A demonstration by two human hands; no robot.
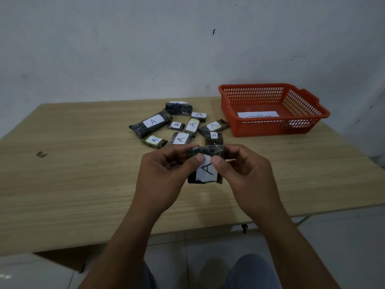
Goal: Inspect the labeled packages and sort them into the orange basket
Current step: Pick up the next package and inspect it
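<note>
A small dark-wrapped package [205, 171] with a white label reading "A" is held up over the middle of the table. My left hand [164, 176] grips its left side and my right hand [243, 176] grips its right side, both thumbs pressing on the top of the label. Several more dark packages [179, 127] with "A" labels lie scattered on the table beyond my hands. The orange basket [304, 124] stands at the back right, with a white paper sheet [258, 115] lying inside it.
The wooden table [83, 174] reaches a white wall at the back. Its front edge runs below my forearms, and its right edge lies just past the basket. A small dark mark [41, 154] sits on the table's left part. My knees show below.
</note>
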